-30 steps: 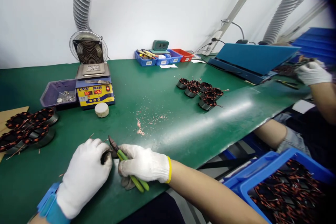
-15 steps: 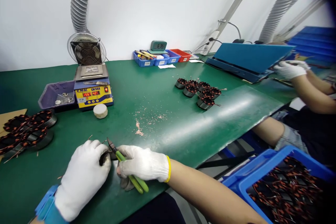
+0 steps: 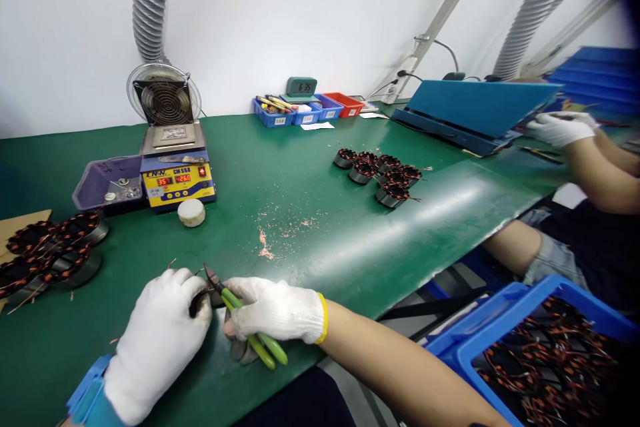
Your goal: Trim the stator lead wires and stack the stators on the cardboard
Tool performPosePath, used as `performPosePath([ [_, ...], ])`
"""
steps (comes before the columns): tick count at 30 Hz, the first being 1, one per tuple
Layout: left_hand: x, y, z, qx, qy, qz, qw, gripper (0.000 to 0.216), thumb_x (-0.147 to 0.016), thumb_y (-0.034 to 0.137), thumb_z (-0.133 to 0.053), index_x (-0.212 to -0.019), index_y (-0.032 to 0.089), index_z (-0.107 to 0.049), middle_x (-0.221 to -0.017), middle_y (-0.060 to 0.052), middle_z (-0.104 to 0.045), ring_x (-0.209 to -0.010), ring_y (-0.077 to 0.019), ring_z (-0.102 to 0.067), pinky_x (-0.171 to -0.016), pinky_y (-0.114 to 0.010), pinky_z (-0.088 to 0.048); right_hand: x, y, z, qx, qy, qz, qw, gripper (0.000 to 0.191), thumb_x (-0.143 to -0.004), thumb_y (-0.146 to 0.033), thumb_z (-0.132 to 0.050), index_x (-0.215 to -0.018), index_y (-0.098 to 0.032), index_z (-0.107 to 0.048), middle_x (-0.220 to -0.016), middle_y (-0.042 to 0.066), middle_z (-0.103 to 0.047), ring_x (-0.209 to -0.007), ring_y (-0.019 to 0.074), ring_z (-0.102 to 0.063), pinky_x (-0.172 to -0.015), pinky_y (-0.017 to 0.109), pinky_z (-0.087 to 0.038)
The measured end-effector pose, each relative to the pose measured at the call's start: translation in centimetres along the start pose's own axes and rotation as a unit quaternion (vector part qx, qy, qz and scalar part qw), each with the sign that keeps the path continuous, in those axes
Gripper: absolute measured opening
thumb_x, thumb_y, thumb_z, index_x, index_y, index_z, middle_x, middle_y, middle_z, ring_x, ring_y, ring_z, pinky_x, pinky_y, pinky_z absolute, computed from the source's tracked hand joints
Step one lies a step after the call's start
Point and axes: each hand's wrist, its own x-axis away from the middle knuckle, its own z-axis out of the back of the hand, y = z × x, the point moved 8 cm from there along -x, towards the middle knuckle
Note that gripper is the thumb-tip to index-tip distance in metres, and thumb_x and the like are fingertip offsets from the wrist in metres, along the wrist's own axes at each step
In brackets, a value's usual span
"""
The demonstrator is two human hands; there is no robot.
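My left hand [image 3: 163, 330], in a white glove, is closed around a dark wound stator [image 3: 201, 302] low on the bench. Most of that stator is hidden by the glove, but thin wire ends stick out past the fingers. In my right hand [image 3: 283, 307], also gloved, is a pair of green-handled cutters [image 3: 231, 300]. Their dark jaws point up and left, right beside the stator and my left fingertips; whether they touch a wire is too small to tell. Copper clippings [image 3: 265, 247] lie scattered on the green bench [image 3: 300, 167] beyond my hands.
Wound stators [image 3: 75, 260] stand at left, and more [image 3: 393, 195] at centre right. A solder pot [image 3: 180, 180] sits behind a white round block [image 3: 191, 212]. At lower right is a blue crate [image 3: 463, 353] of stators. A co-worker's gloved hands [image 3: 560, 128] work beside a blue case [image 3: 480, 110].
The cutters' handles have spread slightly in my right hand, while my left hand keeps its place. The co-worker's hands have shifted a little, and the solder pot's display reads differently.
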Motion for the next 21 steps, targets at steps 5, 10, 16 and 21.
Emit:
performPosePath([
  [5,-0.1,-0.1,-0.1,0.019,-0.002,0.001,1.0,0.022,-0.083,0.023,-0.041,-0.067,0.021,-0.056,-0.071,-0.004,-0.054,-0.07,-0.0221,-0.048,-0.067,-0.036,-0.038,0.1,0.1,0.1,-0.006,0.001,-0.003,1.0,0.026,-0.069,-0.012,-0.061,-0.091,-0.016,-0.048,-0.065,-0.003,-0.058,-0.045,0.0119,-0.057,-0.054,0.026,-0.054],
  [10,0.0,-0.2,-0.1,0.031,0.022,-0.007,0.999,0.021,-0.084,0.023,-0.041,-0.069,0.021,-0.056,-0.071,-0.004,-0.054,-0.072,-0.022,-0.049,-0.072,-0.037,-0.039,0.3,-0.2,0.1,-0.022,0.012,-0.002,1.0,0.026,-0.064,-0.008,-0.06,-0.087,-0.015,-0.048,-0.077,0.0,-0.062,-0.047,0.01,-0.058,-0.053,0.023,-0.053],
  [16,0.1,-0.2,-0.1,0.032,0.023,-0.018,0.999,0.02,-0.084,0.023,-0.042,-0.072,0.021,-0.059,-0.073,-0.004,-0.056,-0.073,-0.022,-0.05,-0.073,-0.037,-0.04,0.0,0.3,0.1,-0.003,0.016,-0.003,1.0,0.024,-0.063,-0.012,-0.058,-0.085,-0.016,-0.049,-0.06,-0.005,-0.057,-0.044,0.011,-0.057,-0.048,0.021,-0.052],
  [21,0.1,0.2,0.4,0.03,0.028,-0.024,0.999,0.022,-0.086,0.024,-0.042,-0.072,0.021,-0.059,-0.073,-0.004,-0.057,-0.073,-0.0212,-0.05,-0.077,-0.038,-0.041,-0.4,0.9,0.4,0.01,0.024,-0.005,1.0,0.028,-0.061,-0.012,-0.054,-0.088,-0.017,-0.048,-0.057,-0.003,-0.058,-0.045,0.014,-0.058,-0.045,0.022,-0.051],
])
